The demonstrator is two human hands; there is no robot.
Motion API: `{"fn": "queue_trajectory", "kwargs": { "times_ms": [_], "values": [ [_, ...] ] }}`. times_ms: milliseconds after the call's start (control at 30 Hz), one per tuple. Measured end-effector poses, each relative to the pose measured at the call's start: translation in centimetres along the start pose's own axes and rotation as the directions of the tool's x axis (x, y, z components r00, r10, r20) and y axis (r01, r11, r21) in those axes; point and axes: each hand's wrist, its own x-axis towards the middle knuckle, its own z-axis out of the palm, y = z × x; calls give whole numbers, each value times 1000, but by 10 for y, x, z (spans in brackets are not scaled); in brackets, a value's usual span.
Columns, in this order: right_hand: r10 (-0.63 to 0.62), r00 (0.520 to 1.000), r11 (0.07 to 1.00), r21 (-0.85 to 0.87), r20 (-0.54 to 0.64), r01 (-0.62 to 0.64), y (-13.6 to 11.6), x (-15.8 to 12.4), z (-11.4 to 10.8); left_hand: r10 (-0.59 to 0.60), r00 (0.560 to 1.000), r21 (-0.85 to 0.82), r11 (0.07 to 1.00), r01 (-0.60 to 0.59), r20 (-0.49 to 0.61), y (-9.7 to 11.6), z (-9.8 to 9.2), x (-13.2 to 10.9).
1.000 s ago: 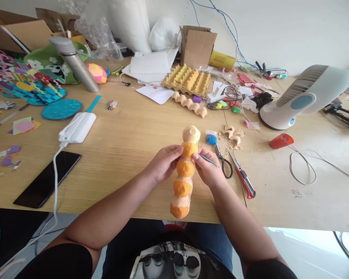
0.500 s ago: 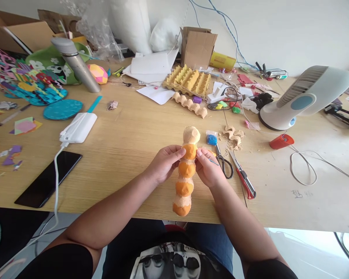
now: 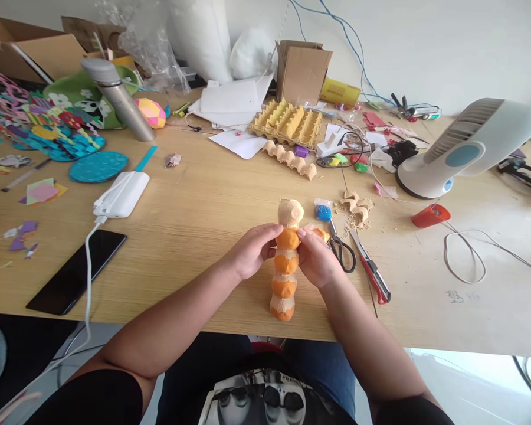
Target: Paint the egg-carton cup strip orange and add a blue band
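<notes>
Your left hand and right hand are pinching the lumpy strip from both sides, thumbs pressing its edges by the second lump; fingertips underneath are hidden. Strip is showing five rounded lumps: far one bare, pale and rough, other four wearing smooth matte orange caps, with grainy pale bands between. It's running lengthwise between your hands, bare lump poking out beyond your thumbs, three orange ones extending toward you above the wooden table. Can't tell if the near end is touching. Beyond your right hand, a clear packet of blue material is lying near the black-handled scissors; the red utility knife is lying right of those. Farther back, a yellow dimpled egg tray is resting.
</notes>
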Motion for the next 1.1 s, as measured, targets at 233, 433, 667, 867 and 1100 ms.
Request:
{"fn": "queue_trajectory", "kwargs": {
  "times_ms": [233,433,667,867,1100],
  "values": [
    [27,1000,1000,3,-7,-27,3,1,2,-111,990,-59,993,106,-91,1,0,1],
    [40,997,999,8,-69,-39,9,3,1,-173,969,-102,982,157,-176,0,2,2],
    [14,999,998,55,-35,-12,4,7,3,-113,992,-155,983,104,-52,0,0,5],
    [32,997,995,93,-67,-25,2,9,0,-51,999,-38,998,51,2,-2,-5,7],
    [-56,998,998,17,-20,57,-2,5,0,51,992,-26,998,-54,-114,-6,-6,10]
  ]
}}
